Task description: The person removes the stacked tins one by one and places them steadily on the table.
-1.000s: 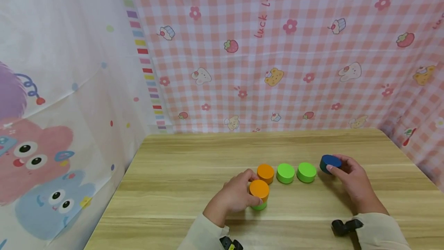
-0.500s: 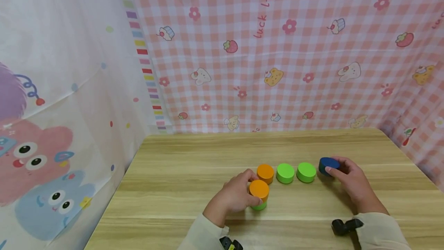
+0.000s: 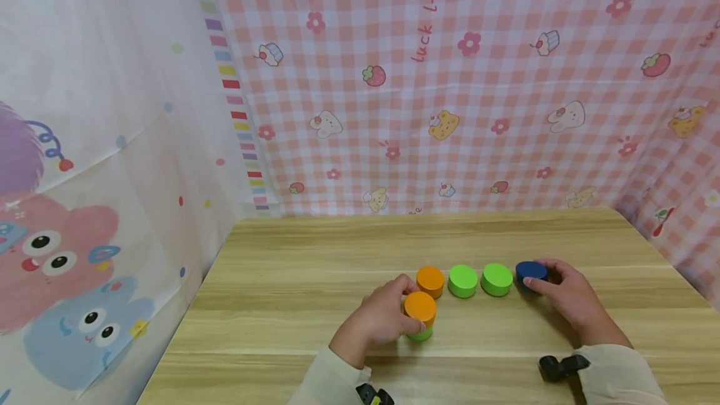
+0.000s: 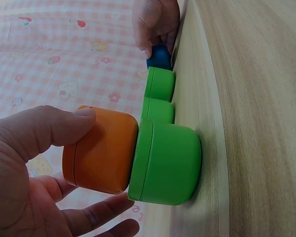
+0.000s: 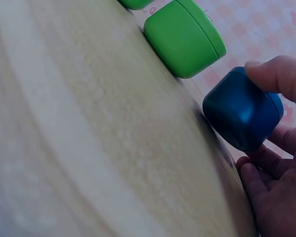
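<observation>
While the left hand grips an orange puck stacked on a green puck near the front of the table, thumb on one side and fingers on the other, the right hand pinches a blue puck that sits at the right end of a row, just beside two green pucks, with its lower edge at the tabletop. A second orange puck closes the row's left end, just behind the stack; a pink checked cloth hangs behind the table.
</observation>
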`<state>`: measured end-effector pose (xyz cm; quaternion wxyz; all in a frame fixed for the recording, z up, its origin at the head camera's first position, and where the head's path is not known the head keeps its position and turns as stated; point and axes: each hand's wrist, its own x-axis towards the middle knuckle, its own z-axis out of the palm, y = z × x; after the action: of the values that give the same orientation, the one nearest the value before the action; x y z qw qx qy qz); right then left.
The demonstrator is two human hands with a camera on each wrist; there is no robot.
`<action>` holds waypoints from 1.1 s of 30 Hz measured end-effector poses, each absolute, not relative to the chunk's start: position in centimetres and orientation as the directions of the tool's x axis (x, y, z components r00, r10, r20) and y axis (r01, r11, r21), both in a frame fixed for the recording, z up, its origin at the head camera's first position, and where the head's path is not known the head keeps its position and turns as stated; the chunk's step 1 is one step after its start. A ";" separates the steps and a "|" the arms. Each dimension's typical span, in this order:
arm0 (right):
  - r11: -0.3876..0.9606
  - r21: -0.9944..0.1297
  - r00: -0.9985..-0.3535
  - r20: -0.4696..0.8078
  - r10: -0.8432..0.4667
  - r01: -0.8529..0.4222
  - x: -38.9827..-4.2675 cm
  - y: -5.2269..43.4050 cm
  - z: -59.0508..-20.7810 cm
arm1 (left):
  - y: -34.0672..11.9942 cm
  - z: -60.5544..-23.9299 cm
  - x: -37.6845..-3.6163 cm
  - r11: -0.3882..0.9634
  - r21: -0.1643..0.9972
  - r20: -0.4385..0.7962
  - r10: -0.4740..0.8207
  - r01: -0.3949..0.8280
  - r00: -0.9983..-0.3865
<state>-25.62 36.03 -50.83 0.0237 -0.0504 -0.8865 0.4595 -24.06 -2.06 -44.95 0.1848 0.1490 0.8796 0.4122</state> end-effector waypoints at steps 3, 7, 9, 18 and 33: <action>0.574 -0.816 -0.995 -0.008 0.101 0.064 -25.6 36.0 -50.8 | -2.1 -44.9 -24.0 0.614 0.782 -0.202 0.414 0.109 -0.887; 0.570 -0.819 -0.996 -0.026 0.089 0.073 -25.5 36.0 -50.7 | -2.1 -44.9 -24.0 0.611 0.784 -0.198 0.416 0.112 -0.887; 0.574 -0.815 -0.996 -0.035 0.083 0.076 -25.5 36.1 -50.8 | -2.1 -44.9 -24.0 0.611 0.783 -0.196 0.417 0.114 -0.887; 0.611 -0.790 -0.998 -0.028 0.062 0.060 -25.6 36.7 -50.8 | -2.0 -44.9 -24.1 0.614 0.781 -0.197 0.416 0.114 -0.888; 0.524 -0.844 -0.993 -0.077 0.084 0.110 -25.5 36.1 -50.1 | -2.0 -44.9 -24.1 0.599 0.794 -0.208 0.421 0.099 -0.883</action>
<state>-25.52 36.11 -50.05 -0.0132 -0.0555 -0.8729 0.4846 -24.11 -1.99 -44.92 0.1907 0.1486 0.8736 0.4223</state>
